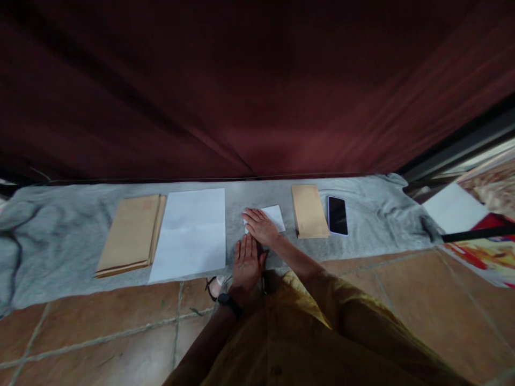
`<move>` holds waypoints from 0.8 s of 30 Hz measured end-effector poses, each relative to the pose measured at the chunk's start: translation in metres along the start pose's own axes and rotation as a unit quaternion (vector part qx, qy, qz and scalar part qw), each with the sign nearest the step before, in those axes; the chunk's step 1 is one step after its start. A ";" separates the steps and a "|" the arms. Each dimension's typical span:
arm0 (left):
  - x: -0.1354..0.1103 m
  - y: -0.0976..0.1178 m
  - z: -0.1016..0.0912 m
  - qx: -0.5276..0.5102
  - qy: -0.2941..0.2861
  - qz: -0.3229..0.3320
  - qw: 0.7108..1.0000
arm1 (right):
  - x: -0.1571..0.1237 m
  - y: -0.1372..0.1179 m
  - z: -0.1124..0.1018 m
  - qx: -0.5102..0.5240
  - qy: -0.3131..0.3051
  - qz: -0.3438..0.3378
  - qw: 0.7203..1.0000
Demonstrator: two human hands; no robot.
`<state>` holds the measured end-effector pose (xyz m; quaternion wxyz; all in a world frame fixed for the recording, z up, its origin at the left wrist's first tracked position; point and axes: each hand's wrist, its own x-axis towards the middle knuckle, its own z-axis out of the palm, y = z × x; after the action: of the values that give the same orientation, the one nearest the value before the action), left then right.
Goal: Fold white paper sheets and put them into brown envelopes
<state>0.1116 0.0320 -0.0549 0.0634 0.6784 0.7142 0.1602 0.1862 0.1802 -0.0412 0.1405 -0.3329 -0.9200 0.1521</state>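
A small folded white paper [275,216] lies on the grey cloth [257,193] in front of me. My right hand [261,227] rests flat across its left part, fingers stretched to the left, hiding some of it. Just below, my left hand [246,264] lies with straight fingers pointing away from me, its fingertips close to the paper's near edge. Whether those fingertips touch the paper I cannot tell. Left of both hands is a stack of large white paper sheets [191,233]. To the right, brown envelopes [309,211] lie in a small pile.
A stack of larger brown envelopes [131,230] lies at the left. A smartphone [337,215] is beside the small envelopes. Behind the cloth hangs a dark red curtain [257,107]. Tiled floor [132,316] shows in front, and a colourful printed package [483,246] stands at the right.
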 end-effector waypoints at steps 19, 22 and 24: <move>-0.005 -0.011 -0.003 0.100 0.076 0.069 0.990 | -0.067 0.027 0.000 -0.079 0.106 0.155 0.979; 0.000 -0.005 -0.012 0.116 0.043 0.061 0.990 | -0.069 0.026 -0.001 -0.074 0.103 0.157 0.979; 0.003 0.001 -0.017 0.132 0.021 0.052 0.990 | -0.069 0.027 -0.002 -0.071 0.098 0.158 0.980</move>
<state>0.1069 0.0328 -0.0386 -0.0507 0.7135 0.6940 0.0819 0.2529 0.1548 -0.0605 0.1799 -0.4969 -0.8458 0.0732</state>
